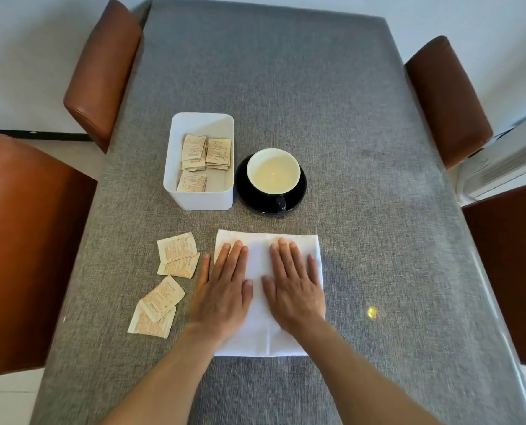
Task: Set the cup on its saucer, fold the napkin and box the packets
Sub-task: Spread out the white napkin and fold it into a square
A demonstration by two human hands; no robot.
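Note:
A white napkin (260, 335) lies flat on the grey table near its front edge. My left hand (224, 289) and my right hand (293, 286) press flat on it, palms down, fingers spread, holding nothing. Behind the napkin a black cup (274, 173) with a cream inside stands upright on its black saucer (255, 202), handle toward me. Left of the cup stands a white box (198, 162) with several beige packets (206, 156) in it. Several more packets (166, 277) lie loose on the table left of my left hand.
The table is covered with a grey cloth (286, 102). Brown padded chairs stand along both long sides: (102, 72) far left, (16, 250) near left, (445, 99) far right, (513, 271) near right. A white appliance (507, 157) sits on the floor at the right.

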